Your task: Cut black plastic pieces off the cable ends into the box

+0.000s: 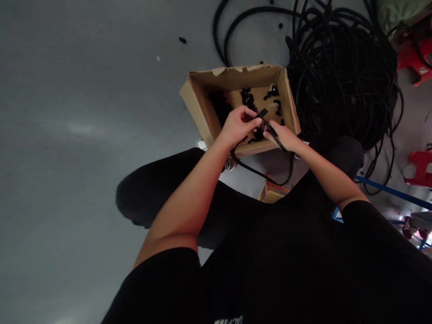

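My left hand (238, 123) is over an open cardboard box, thumb and fingers pinched at a small black piece (263, 112) with a flat end. Close beside it, my right hand (282, 136) is closed around a thin black cable (277, 140). The cable hangs in a loop below both hands, in front of the box. Whether the black piece is joined to the cable cannot be made out. Inside the cardboard box (202, 119) lie several small black parts (248, 96), with a darker heap at its left side.
A large pile of coiled black cable (347, 67) lies right of the box. Red stools (420, 168) stand at the far right, near a blue bar (394, 190). Small black bits (182, 40) are on the grey floor. A wooden box (272, 192) sits between my legs.
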Demonstrator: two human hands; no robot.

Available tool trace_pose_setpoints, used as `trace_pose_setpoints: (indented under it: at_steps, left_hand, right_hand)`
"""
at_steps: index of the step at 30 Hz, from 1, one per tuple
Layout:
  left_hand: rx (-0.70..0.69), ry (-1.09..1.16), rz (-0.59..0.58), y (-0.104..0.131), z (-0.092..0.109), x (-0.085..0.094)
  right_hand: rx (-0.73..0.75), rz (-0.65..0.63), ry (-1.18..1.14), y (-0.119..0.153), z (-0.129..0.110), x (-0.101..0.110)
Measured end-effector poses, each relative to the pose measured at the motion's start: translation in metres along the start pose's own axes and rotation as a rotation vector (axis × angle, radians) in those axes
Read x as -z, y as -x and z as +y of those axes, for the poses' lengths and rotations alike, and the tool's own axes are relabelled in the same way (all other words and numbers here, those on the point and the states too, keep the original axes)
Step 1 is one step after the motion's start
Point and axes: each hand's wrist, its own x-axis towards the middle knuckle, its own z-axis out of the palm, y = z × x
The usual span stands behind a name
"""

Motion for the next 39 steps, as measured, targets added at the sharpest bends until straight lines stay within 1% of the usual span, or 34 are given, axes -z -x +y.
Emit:
trace_pose_setpoints:
  at_steps: [3, 7, 12, 17, 21, 24, 27, 32, 39]
  left_hand:
    - [-0.019, -0.045, -0.028, -0.001, -0.001, 0.005]
    - [-0.038, -0.088, -0.02, -0.001, 0.002, 0.007]
    - [-0.045, -0.087, -0.056, 0.003, 0.005, -0.001]
    - [-0.056, -0.129, -0.011, 0.005, 0.006, -0.005]
    - [-0.128, -0.253, 0.05, 0.008, 0.01, 0.002]
    - [-0.154, -0.322, 0.062, 0.01, 0.013, 0.007]
    - [-0.166, -0.36, 0.031, 0.011, 0.014, 0.006]
    - [-0.157, -0.336, -0.101, 0.009, 0.012, 0.002]
    - [-0.093, -0.322, -0.055, 0.006, 0.013, 0.006]
  right_hand:
    - [0.018, 0.033, -0.06, -0.001, 0.002, 0.001]
    - [0.047, 0.0, -0.083, 0.0, 0.005, -0.001]
    - [0.045, -0.006, -0.167, 0.001, 0.008, -0.007]
    - [-0.026, -0.006, -0.209, 0.003, 0.004, -0.009]
    - [-0.044, 0.013, -0.186, 0.007, -0.008, -0.006]
    - [-0.032, 0.032, -0.163, 0.007, -0.013, -0.003]
    - [-0.019, 0.014, -0.136, 0.004, -0.008, -0.001]
    - [0.039, 0.039, -0.018, -0.001, 0.003, 0.0]
    - [-0.012, 0.09, 0.016, 0.003, -0.001, -0.006]
